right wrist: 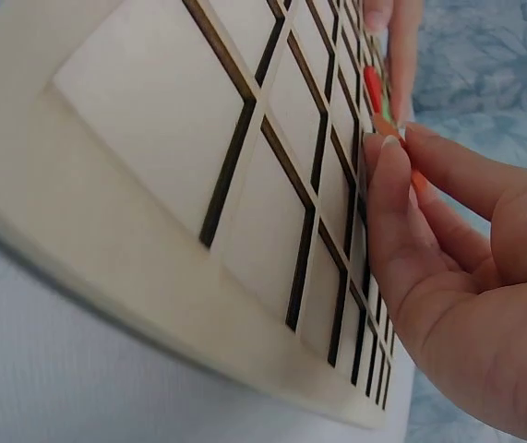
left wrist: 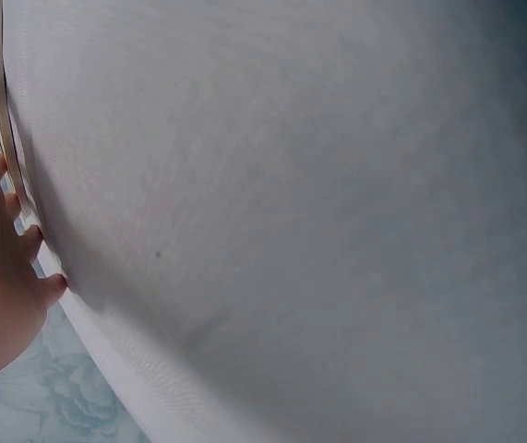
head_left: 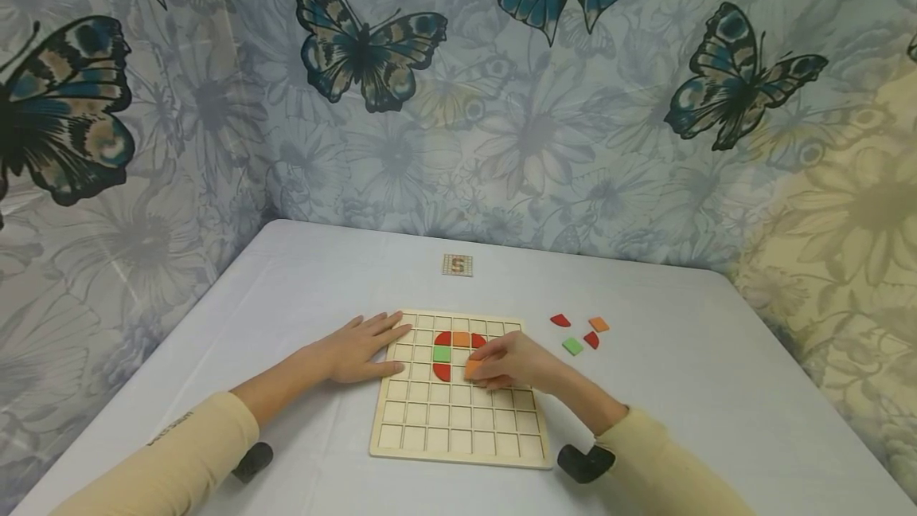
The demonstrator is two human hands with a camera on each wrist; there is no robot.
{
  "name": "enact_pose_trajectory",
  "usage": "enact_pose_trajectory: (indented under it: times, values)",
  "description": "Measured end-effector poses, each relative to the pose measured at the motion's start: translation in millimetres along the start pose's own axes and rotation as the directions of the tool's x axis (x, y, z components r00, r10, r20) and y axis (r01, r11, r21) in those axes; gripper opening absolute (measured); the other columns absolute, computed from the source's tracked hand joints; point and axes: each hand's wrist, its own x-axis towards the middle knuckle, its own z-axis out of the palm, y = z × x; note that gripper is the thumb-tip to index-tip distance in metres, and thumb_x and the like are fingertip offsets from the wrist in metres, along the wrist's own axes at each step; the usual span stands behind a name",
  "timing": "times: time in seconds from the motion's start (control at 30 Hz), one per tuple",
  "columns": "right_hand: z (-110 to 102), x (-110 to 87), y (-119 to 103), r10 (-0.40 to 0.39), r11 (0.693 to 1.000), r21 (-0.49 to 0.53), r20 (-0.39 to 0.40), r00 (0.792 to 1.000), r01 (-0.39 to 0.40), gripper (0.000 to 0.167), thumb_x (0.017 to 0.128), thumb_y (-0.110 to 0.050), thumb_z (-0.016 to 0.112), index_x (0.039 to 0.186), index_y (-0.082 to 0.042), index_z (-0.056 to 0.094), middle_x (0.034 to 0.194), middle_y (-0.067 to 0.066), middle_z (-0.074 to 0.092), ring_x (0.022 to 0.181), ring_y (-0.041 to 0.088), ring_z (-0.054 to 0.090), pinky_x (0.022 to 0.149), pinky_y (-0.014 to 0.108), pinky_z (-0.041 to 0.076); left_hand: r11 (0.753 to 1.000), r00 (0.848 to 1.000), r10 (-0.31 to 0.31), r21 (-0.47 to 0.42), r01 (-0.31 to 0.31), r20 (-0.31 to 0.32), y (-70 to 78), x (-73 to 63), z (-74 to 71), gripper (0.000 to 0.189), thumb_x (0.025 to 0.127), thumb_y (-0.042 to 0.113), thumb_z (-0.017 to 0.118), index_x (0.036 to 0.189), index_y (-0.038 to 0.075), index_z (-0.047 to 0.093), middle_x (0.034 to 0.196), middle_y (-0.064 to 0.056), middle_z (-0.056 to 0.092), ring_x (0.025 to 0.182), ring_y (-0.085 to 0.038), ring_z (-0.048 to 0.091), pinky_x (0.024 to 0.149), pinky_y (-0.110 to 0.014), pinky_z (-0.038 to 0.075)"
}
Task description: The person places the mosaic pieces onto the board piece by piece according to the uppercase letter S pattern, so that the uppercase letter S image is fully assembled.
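A pale wooden grid board [head_left: 462, 443] lies on the white table. In its upper cells sit three red quarter-round tiles [head_left: 442, 373], an orange square tile [head_left: 461, 338] and a green square tile [head_left: 441, 354]. My left hand [head_left: 358, 350] rests with spread fingers at the board's left edge, its fingertips over the rim. Thumb and fingers of my right hand [head_left: 517, 362] pinch another orange square tile [head_left: 472, 369] close over a cell below the upper right red tile. In the right wrist view, the pinched orange tile [right wrist: 389, 128] shows partly between the fingertips.
To the right of the board lie loose tiles: two red quarter-rounds [head_left: 560, 320], an orange square [head_left: 598, 324] and a green square [head_left: 572, 346]. A small card with a gridded pattern [head_left: 457, 264] lies farther back. Behind the table hangs a butterfly-print cloth [head_left: 401, 173].
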Motion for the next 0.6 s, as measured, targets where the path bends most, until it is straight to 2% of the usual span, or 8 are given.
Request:
enact_pose_trajectory:
  times: [0.6]
  values:
    - [12,2.2,-12,0.023,1.0,0.013,0.0,1.0,-0.023,0.027,0.083,-0.007,0.074,0.107,0.004,0.069,0.084,0.01,0.07,0.069,0.018,0.068,0.064,0.03,0.056,1.0,1.0,0.008,0.01,-0.008,-0.008,2.2,-0.5,-0.3,0.073,0.095,0.061,0.038,0.152,0.016,0.028,0.157,-0.009,0.018,0.142,-0.032,0.016,0.109,-0.057,0.014]
